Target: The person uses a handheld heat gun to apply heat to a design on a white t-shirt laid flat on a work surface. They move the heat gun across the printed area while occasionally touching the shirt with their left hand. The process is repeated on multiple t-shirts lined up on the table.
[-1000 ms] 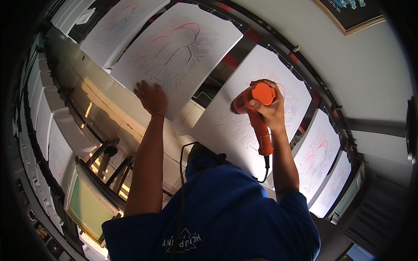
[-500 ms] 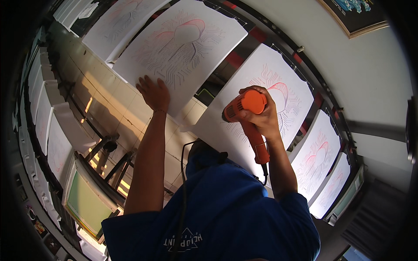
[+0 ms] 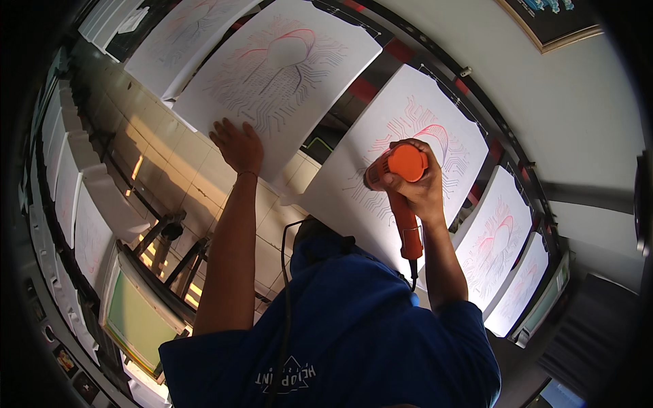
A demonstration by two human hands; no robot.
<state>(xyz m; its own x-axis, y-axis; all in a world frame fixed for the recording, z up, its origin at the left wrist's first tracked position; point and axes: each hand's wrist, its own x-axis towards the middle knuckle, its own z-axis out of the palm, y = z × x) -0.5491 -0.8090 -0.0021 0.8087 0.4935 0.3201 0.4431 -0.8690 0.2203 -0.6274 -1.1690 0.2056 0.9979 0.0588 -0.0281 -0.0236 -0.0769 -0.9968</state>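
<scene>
My right hand [image 3: 416, 190] grips a smooth, slightly glossy orange plastic heat tool [image 3: 403, 183]. My left hand [image 3: 238, 145] lies on a matt white printed paper sheet [image 3: 286, 75]. My blue shirt [image 3: 354, 333] is soft matt cloth.

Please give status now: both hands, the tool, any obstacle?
Left hand flat on printed sheet. Right hand grips orange heat gun over next sheet. Nothing between.

Bright daylight, warm glare on tiled floor [image 3: 170, 170] at left. Heavy fisheye bending, black vignette at rim. Centre sharp, edges soft. Blue shirt [image 3: 354, 326] in shadow.
</scene>
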